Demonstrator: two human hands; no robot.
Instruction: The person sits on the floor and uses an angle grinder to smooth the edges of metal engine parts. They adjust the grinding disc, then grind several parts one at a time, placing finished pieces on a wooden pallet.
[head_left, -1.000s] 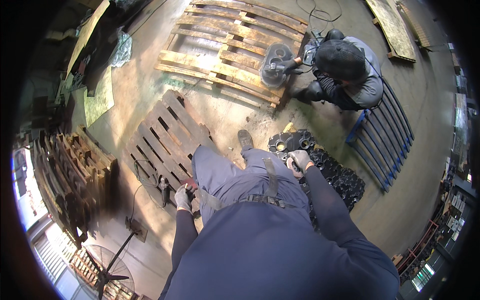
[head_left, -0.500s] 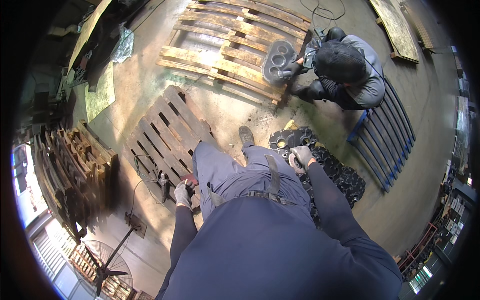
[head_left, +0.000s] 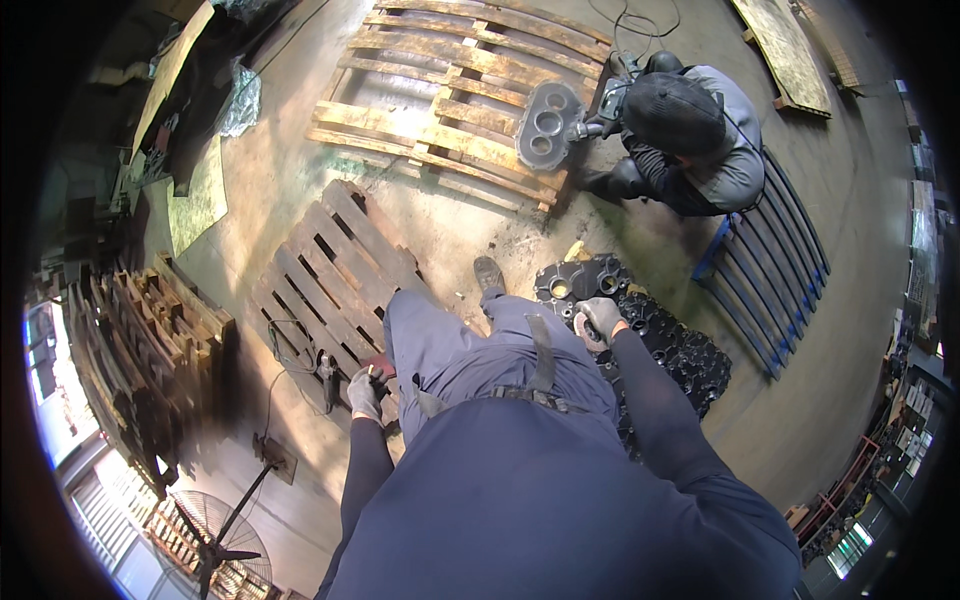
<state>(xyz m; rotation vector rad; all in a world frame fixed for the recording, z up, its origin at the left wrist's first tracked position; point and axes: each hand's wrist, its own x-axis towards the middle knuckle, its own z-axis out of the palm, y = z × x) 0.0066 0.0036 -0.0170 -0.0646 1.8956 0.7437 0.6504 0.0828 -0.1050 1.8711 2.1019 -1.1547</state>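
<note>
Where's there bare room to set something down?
There's open floor right of the blue rack, and some between it and the black castings. It's crowded around the right hand at those castings and the left hand by the dark pallet.

Shiny, bumpy black metal parts with round holes [head_left: 690,368], rough dark brown wooden slat pallet [head_left: 345,232], rough yellow-brown wooden slat pallet [head_left: 375,124], dull gray cloth gloves [head_left: 602,317], shiny, crinkly clear plastic sheet [head_left: 240,98]

I see floor [head_left: 452,238]: dark slatted pallet [head_left: 350,270] just ahead of left hand [head_left: 365,395], light pallet [head_left: 500,65] well ahead-left of right hand [head_left: 603,318].
</note>
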